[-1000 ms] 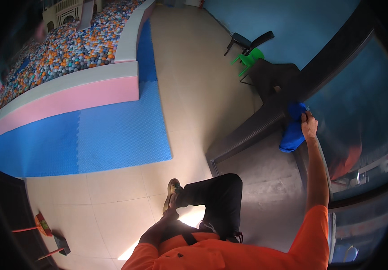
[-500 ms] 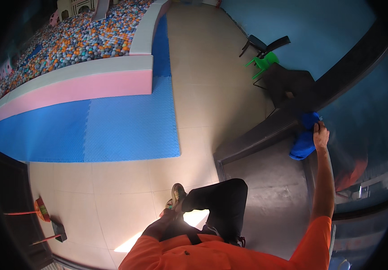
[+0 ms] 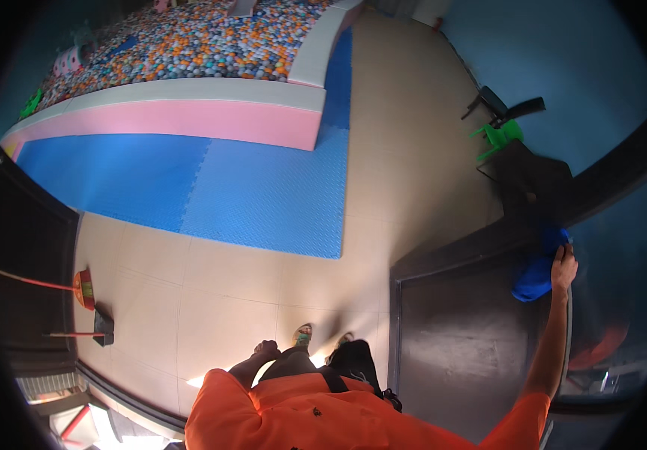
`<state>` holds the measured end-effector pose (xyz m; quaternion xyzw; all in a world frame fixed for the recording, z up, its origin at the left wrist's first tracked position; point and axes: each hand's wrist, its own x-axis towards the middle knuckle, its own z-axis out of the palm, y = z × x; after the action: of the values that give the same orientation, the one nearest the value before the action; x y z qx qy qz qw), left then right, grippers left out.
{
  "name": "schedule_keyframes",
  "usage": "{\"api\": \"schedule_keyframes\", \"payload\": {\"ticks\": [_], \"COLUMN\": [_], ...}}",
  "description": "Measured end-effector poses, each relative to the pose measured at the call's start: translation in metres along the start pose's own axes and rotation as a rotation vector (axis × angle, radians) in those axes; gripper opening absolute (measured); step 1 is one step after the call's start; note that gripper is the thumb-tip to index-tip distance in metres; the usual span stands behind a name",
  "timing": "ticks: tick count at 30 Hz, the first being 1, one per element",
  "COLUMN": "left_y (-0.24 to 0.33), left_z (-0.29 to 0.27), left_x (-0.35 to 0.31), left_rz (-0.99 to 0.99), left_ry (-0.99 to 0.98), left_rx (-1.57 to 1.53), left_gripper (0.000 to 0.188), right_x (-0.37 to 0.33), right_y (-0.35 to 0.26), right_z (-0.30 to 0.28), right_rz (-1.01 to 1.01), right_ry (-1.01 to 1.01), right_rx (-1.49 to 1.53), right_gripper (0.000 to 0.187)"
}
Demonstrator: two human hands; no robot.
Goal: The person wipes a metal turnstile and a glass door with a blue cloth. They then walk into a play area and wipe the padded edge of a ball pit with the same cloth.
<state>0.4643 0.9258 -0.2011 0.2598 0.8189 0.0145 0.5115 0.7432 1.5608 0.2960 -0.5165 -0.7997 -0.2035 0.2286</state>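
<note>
Out at the right, my right hand (image 3: pixel 563 268) grips a blue bundle (image 3: pixel 535 279) that looks like cloth. Its fingers are closed on the bundle's edge, beside a dark frame and a glass pane (image 3: pixel 616 277). The fingers partly cover the bundle, and its far end lies in shadow. Low in the middle, my left hand (image 3: pixel 267 348) is held beside my leg with its fingers curled in; nothing shows in it. Both of my feet are on the tiled floor, in patterned shoes (image 3: pixel 303 334).
Blue foam mats (image 3: pixel 263 195) border a pink and white padded wall (image 3: pixel 211 116) around a ball pit (image 3: pixel 188 56). A green chair (image 3: pixel 502 135) and black chairs (image 3: pixel 494 105) stand far right. A dustpan (image 3: pixel 103 327) and a red-orange long-handled tool (image 3: pixel 83 289) are at left.
My bent leg has come down and straightened. My left hand has moved away from the shoe. The view has shifted, while my right hand keeps hold of the blue cloth.
</note>
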Motion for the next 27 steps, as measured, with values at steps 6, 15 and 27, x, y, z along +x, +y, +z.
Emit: {"api": "schedule_keyframes", "payload": {"ticks": [6, 15, 27], "left_y": [-0.035, 0.023, 0.002], "left_z": [0.041, 0.029, 0.026], "left_x": [-0.025, -0.017, 0.000], "left_rz": [-0.124, -0.173, 0.091], "left_ry": [-0.045, 0.083, -0.007], "left_rx": [-0.290, -0.460, -0.065], "left_gripper": [0.041, 0.032, 0.046], "right_x": [-0.005, -0.002, 0.001], "right_y": [0.038, 0.030, 0.031], "right_z": [0.013, 0.011, 0.030], "right_rz": [-0.020, 0.054, 0.010], "right_ry": [-0.027, -0.093, 0.049], "right_rx": [0.009, -0.073, 0.028], "right_gripper": [0.039, 0.043, 0.036]}}
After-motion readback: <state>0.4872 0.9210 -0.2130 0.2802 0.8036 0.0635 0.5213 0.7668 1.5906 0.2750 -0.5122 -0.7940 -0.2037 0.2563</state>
